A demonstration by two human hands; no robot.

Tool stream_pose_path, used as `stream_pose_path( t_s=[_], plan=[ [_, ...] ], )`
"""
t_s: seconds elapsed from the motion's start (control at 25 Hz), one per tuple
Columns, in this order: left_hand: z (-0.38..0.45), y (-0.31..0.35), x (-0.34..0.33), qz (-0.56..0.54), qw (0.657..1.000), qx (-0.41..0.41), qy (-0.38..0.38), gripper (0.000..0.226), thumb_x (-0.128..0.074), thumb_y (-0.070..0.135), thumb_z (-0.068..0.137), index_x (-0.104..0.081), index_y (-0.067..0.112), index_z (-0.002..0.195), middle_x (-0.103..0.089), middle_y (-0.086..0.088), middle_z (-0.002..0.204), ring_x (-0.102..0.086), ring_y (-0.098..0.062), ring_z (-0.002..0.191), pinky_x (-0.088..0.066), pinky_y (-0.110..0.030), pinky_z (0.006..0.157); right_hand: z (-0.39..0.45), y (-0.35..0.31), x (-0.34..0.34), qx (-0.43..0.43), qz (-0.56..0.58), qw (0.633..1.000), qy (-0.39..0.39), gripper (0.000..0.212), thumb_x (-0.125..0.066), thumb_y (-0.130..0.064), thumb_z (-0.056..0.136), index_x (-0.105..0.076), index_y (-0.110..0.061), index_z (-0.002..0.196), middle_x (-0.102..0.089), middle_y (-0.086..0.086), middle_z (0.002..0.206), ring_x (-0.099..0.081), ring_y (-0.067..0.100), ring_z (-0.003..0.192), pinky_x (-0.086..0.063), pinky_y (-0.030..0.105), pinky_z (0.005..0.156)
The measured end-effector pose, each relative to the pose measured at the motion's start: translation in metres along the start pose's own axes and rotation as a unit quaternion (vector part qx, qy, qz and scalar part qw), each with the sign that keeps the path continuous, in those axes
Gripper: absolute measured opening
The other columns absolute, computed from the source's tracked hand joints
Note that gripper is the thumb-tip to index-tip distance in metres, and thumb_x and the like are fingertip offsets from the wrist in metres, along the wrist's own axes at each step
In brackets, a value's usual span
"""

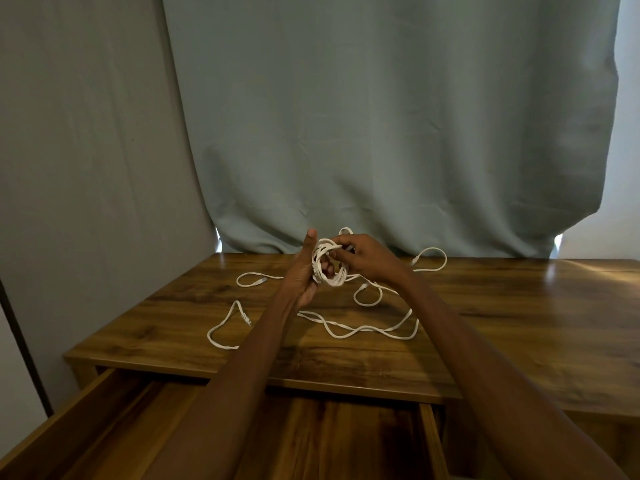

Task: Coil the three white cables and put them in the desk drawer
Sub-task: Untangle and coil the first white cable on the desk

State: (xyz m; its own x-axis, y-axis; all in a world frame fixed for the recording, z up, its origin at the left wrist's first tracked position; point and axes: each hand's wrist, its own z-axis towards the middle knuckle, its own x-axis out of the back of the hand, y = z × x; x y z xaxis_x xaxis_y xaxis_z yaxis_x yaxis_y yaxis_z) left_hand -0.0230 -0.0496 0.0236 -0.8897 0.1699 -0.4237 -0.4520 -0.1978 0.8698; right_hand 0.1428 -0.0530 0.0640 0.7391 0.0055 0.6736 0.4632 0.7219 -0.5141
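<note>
Head view. Progress: early. One coil (pixel 327 263) in the making, held in the air above the middle of the desk (pixel 485 306), towards its back edge; judged nearly wound, though a tail may yet trail from it, which cannot be told. Left hand (pixel 304 271): fingers curled through the coil's centre, thumb raised upright, gripping the loops from the left side. Right hand (pixel 360 254): fingers closed over the coil's top right, pinching a strand against the loops. Loose cable (pixel 363 329): white, lying in slack curves on the desk beneath and around both hands, one loop near the back edge to the right, two plug ends towards the left edge, a long wave nearer the front edge; whether this is two separate cables cannot be told with certainty. Drawer (pixel 69 420): pulled open below the front edge, no cable visible in the part shown. Remaining, by judgement: finish this coil, wind the rest, place all in the drawer.
</note>
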Motion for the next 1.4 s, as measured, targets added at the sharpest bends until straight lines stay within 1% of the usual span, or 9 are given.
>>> stream_pose_path(
  t_s=[0.12,0.2,0.32,0.48,0.72,0.96,1.12,1.28,1.4],
  plan=[
    [-0.005,0.003,-0.004,0.059,0.998,-0.03,0.024,0.087,-0.055,0.078,0.08,-0.068,0.001,0.119,-0.07,-0.021,0.109,-0.071,-0.028,0.096,-0.056,-0.044,0.089,0.002,0.007,-0.001,0.001,-0.041,0.998,0.05,0.027,-0.056,-0.027,0.1,-0.07,-0.02,0.121,-0.073,0.003,0.111,-0.066,0.019,0.096,-0.055,0.039,0.086],
    [-0.011,0.006,-0.012,0.128,0.989,-0.055,0.04,0.085,-0.055,0.078,0.078,-0.064,0.006,0.123,-0.071,-0.017,0.107,-0.071,-0.024,0.09,-0.057,-0.043,0.085,0.003,0.011,0.001,-0.002,-0.082,0.993,0.079,0.027,-0.054,-0.027,0.1,-0.07,-0.019,0.121,-0.073,0.005,0.11,-0.066,0.021,0.095,-0.055,0.041,0.085],
    [-0.012,0.002,-0.017,0.339,0.932,-0.115,0.05,0.065,-0.06,0.063,0.086,-0.05,0.022,0.135,-0.067,-0.007,0.119,-0.069,-0.016,0.097,-0.059,-0.037,0.084,0.003,0.018,0.0,-0.019,-0.12,0.985,0.125,0.028,-0.051,-0.021,0.101,-0.07,-0.014,0.12,-0.072,0.011,0.108,-0.065,0.026,0.094,-0.05,0.032,0.08],
    [-0.005,-0.016,-0.011,0.498,0.846,-0.192,0.012,0.058,-0.039,0.05,0.103,-0.036,0.017,0.15,-0.048,0.0,0.149,-0.047,-0.014,0.134,-0.039,-0.037,0.113,0.004,0.029,-0.011,-0.011,-0.182,0.973,0.143,0.029,-0.047,-0.024,0.102,-0.069,-0.019,0.119,-0.07,0.009,0.109,-0.065,0.024,0.097,-0.038,0.023,0.077],
    [-0.012,-0.007,-0.016,0.494,0.826,-0.27,0.029,0.033,-0.037,0.021,0.108,-0.053,0.015,0.136,-0.066,-0.005,0.118,-0.064,-0.019,0.105,-0.047,-0.021,0.088,-0.007,0.027,-0.01,0.002,-0.064,0.986,0.155,0.031,-0.055,-0.033,0.101,-0.068,-0.02,0.127,-0.073,0.005,0.109,-0.067,0.016,0.092,-0.049,0.026,0.078],
    [-0.015,-0.001,-0.018,0.495,0.805,-0.326,0.019,0.03,-0.042,0.01,0.105,-0.06,0.005,0.13,-0.066,-0.005,0.121,-0.058,-0.006,0.107,-0.041,-0.007,0.091,-0.023,0.037,-0.005,-0.062,0.121,0.985,0.108,0.047,-0.042,-0.048,0.103,-0.044,-0.036,0.148,-0.067,0.001,0.096,-0.063,0.011,0.079,-0.056,0.028,0.071],
    [-0.008,-0.01,-0.01,0.542,0.771,-0.335,-0.02,0.03,-0.042,0.008,0.103,-0.062,0.003,0.125,-0.068,-0.013,0.119,-0.062,-0.02,0.109,-0.038,-0.008,0.09,-0.028,0.051,0.003,-0.034,-0.028,0.977,0.21,0.04,-0.037,-0.032,0.108,-0.048,-0.028,0.146,-0.065,-0.007,0.09,-0.058,0.004,0.077,-0.044,0.018,0.07],
    [-0.004,-0.014,0.004,0.552,0.77,-0.318,-0.014,0.032,-0.042,0.01,0.104,-0.061,0.004,0.128,-0.067,-0.013,0.123,-0.061,-0.024,0.115,-0.038,-0.017,0.096,-0.03,0.064,0.016,0.005,-0.206,0.971,0.122,0.042,-0.048,-0.014,0.102,-0.052,-0.019,0.143,-0.071,0.005,0.109,-0.063,0.023,0.099,-0.05,0.037,0.084],
    [-0.004,-0.011,0.007,0.553,0.774,-0.308,-0.036,0.033,-0.043,0.016,0.104,-0.061,0.005,0.129,-0.068,-0.009,0.12,-0.062,-0.02,0.11,-0.039,-0.011,0.092,-0.035,0.059,0.023,-0.054,-0.424,0.902,0.064,0.032,-0.052,-0.017,0.097,-0.063,-0.021,0.128,-0.07,0.011,0.109,-0.062,0.031,0.105,-0.049,0.04,0.082]
  ],
)
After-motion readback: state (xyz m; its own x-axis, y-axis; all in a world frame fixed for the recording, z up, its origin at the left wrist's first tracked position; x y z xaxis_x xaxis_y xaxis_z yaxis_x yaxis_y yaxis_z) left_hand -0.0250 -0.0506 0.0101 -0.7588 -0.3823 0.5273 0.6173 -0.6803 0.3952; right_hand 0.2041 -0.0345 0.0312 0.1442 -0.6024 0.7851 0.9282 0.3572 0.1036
